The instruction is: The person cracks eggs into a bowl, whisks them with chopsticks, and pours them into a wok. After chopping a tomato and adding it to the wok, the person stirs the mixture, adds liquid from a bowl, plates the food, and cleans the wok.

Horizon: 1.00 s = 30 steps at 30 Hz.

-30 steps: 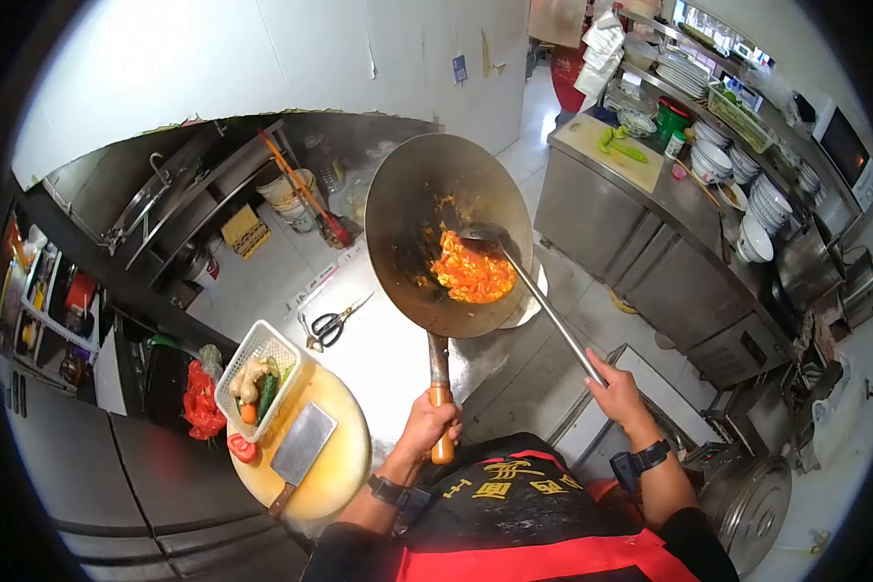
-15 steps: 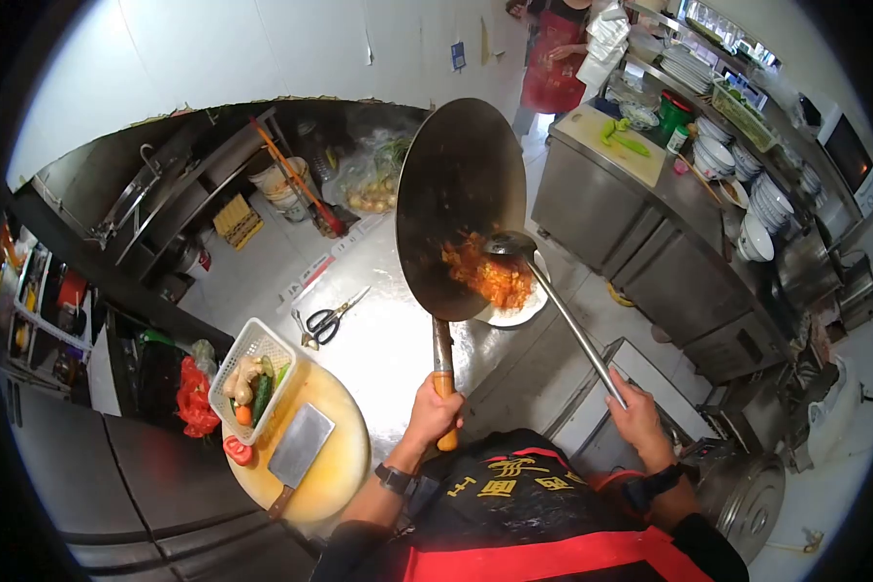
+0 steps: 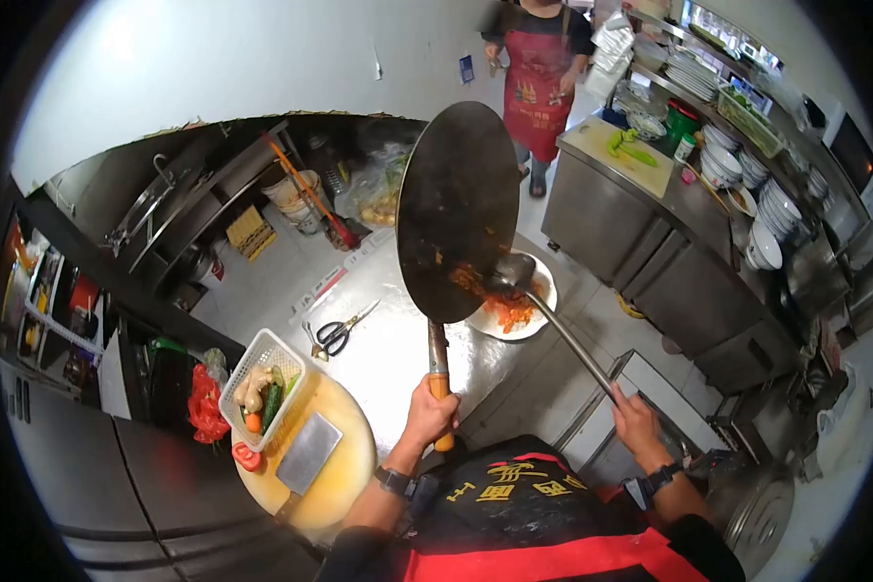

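My left hand (image 3: 431, 412) is closed around the wooden handle of a dark wok (image 3: 456, 194), which is tilted steeply over a white plate (image 3: 543, 315). My right hand (image 3: 637, 423) grips the long metal handle of a ladle (image 3: 577, 344). The ladle's bowl is at the wok's lower right edge, above the plate. Red-orange food (image 3: 510, 312) lies on the plate, and some more sits in the lower part of the wok. The plate rests on a shiny metal table (image 3: 378, 339).
A round cutting board (image 3: 349, 456) holds a cleaver (image 3: 309, 454) and a basket of vegetables (image 3: 270, 347). Scissors (image 3: 344, 330) lie on the table. A person in a red apron (image 3: 536, 87) stands beyond, near a steel counter (image 3: 601, 209) with stacked bowls.
Less food is in the wok and more of the plate shows. The ladle bowl has moved slightly down and right. The person in the red apron has come further into view.
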### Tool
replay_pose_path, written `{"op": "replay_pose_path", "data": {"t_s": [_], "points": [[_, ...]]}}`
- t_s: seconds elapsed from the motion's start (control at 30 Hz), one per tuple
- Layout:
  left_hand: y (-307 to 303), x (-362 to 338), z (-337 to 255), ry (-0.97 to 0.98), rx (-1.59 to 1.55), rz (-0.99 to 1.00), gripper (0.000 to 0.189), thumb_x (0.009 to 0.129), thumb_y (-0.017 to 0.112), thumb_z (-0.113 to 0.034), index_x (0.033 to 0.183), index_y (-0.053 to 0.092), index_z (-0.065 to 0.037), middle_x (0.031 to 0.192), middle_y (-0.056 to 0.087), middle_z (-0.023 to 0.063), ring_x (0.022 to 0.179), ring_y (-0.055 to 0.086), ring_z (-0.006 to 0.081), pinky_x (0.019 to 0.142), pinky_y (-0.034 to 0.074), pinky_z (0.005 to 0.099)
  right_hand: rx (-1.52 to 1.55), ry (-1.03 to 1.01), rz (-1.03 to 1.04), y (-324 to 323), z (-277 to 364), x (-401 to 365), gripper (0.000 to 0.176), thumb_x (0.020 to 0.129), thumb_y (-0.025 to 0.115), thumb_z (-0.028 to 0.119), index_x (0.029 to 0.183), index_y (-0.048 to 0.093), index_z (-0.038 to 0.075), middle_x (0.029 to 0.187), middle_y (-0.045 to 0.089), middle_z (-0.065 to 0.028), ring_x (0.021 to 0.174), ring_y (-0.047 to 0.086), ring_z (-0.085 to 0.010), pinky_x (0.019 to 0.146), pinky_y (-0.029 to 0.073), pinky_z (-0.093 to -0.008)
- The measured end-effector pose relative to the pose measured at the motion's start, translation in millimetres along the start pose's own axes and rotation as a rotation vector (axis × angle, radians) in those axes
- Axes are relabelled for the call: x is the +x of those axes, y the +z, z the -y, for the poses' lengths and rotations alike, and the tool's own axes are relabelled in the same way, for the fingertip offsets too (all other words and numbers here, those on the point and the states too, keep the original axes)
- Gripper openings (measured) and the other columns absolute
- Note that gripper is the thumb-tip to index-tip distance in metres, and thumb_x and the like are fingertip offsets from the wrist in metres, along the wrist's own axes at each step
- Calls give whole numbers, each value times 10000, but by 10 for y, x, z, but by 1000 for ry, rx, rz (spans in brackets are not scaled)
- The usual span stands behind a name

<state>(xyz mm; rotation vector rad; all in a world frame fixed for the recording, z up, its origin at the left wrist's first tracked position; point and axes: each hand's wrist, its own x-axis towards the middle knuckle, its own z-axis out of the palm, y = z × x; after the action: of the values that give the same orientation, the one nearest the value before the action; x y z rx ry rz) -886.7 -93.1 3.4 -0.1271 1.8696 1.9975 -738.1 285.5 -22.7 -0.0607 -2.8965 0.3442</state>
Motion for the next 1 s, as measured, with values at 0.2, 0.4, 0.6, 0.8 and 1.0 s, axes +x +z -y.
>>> {"op": "replay_pose_path", "data": {"t_s": [0.2, 0.4, 0.6, 0.8, 1.0], "points": [[-77, 38, -160, -16, 25, 30, 300, 802, 586, 9, 1051, 420, 22, 616, 518, 60, 426, 533, 171, 390, 437, 306, 278, -66, -115, 42, 322, 377, 564, 824, 676, 101, 1365, 543, 182, 767, 537, -121, 657, 576, -334, 595, 492, -435], [-51, -23, -397, -16, -111, 85, 271, 793, 586, 28, 1011, 425, 13, 648, 518, 77, 431, 529, 175, 403, 445, 298, 407, -90, -91, 337, 518, 357, 575, 809, 673, 63, 1364, 538, 135, 806, 585, -148, 690, 582, -348, 627, 492, -416], [-80, 53, -434, 14, -90, 39, 247, 784, 588, 12, 970, 426, 7, 633, 507, 74, 423, 523, 176, 395, 443, 298, 92, -71, -173, 271, -304, -172, 521, 824, 664, 97, 1327, 577, 202, 749, 523, -88, 607, 577, -311, 546, 500, -425], [-18, -119, -446, -10, -64, 51, 224, 773, 577, 29, 942, 430, 8, 622, 507, 79, 418, 523, 182, 390, 442, 299, 126, -7, -201, 211, 129, 432, 521, 833, 668, 98, 1333, 564, 200, 755, 516, -106, 625, 590, -328, 560, 507, -432], [5, -186, -515, 52, 16, -3, 261, 772, 576, 40, 985, 429, 8, 647, 513, 75, 425, 526, 173, 393, 450, 298, 199, 87, -63, 257, -139, -244, 559, 829, 657, 81, 1362, 533, 193, 776, 540, -128, 653, 600, -351, 588, 509, -443]]}}
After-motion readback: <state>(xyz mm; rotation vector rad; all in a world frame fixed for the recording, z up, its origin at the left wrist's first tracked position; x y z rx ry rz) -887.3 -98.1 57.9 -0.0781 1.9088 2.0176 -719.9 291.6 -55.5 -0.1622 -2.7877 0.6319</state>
